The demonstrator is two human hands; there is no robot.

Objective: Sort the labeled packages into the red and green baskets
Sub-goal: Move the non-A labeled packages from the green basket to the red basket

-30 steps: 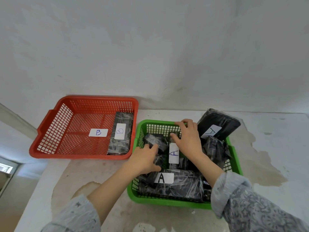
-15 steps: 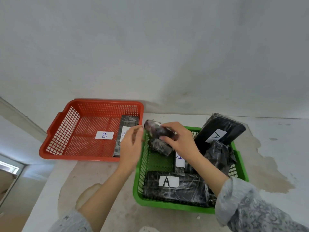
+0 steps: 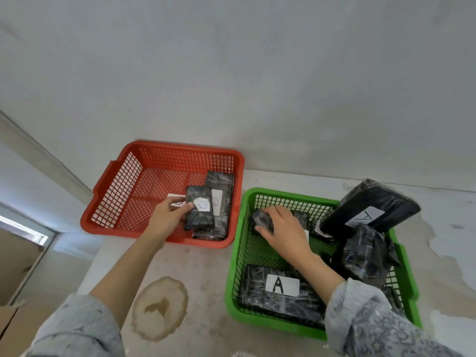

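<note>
**Q:** What's the surface like, and the room?

**A:** Pale, worn tabletop [image 3: 206,266] with flaking paint and a brownish ring-shaped stain [image 3: 159,307], pushed up against a plain white wall [image 3: 231,73]. At the far left there's a lit gap low down, can't tell what it is.

**Q:** Baskets and packages?

**A:** Two rectangular plastic mesh baskets side by side, almost touching. The red lattice basket [image 3: 113,191] sits left; the green lattice basket [image 3: 234,274] sits right and nearer. The packages are black blocks wrapped in crinkly shiny film with white paper labels. Red one has two: a long package [image 3: 221,191] along its right wall and a smaller label-up package [image 3: 199,210] lying partly on it. There's also a loose white label [image 3: 175,198] on the basket floor. In the green one I count about five, including a flat "A" package [image 3: 278,292] at the near wall and a big "A" package [image 3: 371,210] leaning over the far right rim; the pile is too jumbled for an exact count.

**Q:** Hands?

**A:** Left hand [image 3: 164,217] has its fingers on the smaller package's left edge; whether it's gripping or just touching, can't tell. Right hand [image 3: 283,228] is curled over a small dark package [image 3: 261,219] at the green basket's far left.
</note>
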